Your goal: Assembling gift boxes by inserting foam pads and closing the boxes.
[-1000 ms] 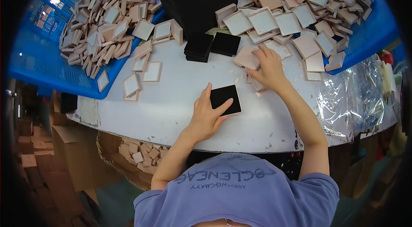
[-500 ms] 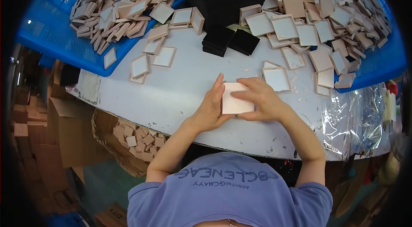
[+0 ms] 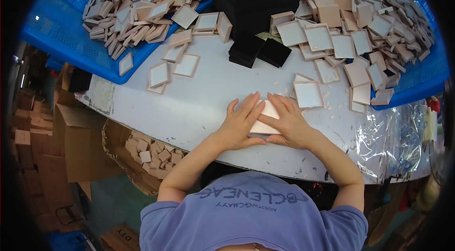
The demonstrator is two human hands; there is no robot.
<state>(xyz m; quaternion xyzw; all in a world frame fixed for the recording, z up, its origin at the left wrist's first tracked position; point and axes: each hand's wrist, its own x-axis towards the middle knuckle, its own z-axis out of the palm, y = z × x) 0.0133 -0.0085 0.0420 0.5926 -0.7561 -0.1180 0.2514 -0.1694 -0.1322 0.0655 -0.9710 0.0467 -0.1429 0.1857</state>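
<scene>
Between my two hands is a small square pale-pink box [image 3: 262, 127], smooth side up, low over the table near its front edge. My left hand [image 3: 238, 127] grips its left side, with the fingers lying over the upper left part and the thumb along the near edge. On the other side my right hand [image 3: 291, 124] clasps the right part, its fingers bent over the far edge and top. The fingers cover much of the box. Just beyond my right hand lies an open shallow box half [image 3: 308, 95] with a white inside.
Blue plastic baskets [image 3: 52, 33] [image 3: 429, 78] heaped with box halves stand at the left and right of the white table [image 3: 189, 109]. Black square pads [image 3: 275, 53] lie at the far middle. Clear plastic bags [image 3: 393, 142] lie at right; below left stands a carton [image 3: 111, 149] of pieces.
My left hand has shifted from the box's left edge onto its top. Both hands and the box sit slightly lower in view, and the whole scene has shifted a little.
</scene>
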